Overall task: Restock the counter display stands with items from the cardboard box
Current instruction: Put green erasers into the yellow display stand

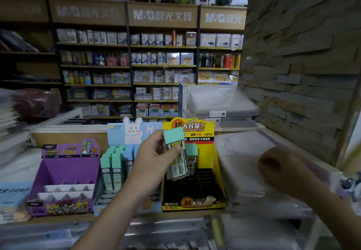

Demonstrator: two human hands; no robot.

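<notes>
While the purple stand at the far left shows only bare white dividers, the blue bunny stand beside it has rows of mint-capped cases upright at its back. Moving across, the left hand is up over the seam between blue and yellow, fingers and thumb pinched round a mint-capped case. It's held upright, cap high, I'd say so it can go straight down into a slot. Under it, the yellow stand has just a few matching cases at the rear and dark empty slots in front, so that looks the likely target. Those standing cases sit close behind the held one and could get knocked on the way down. Further right, the right hand hovers over a plastic-wrapped stack; it's motion-smeared, so gripping or loose, I can't tell. No cardboard box in view.
</notes>
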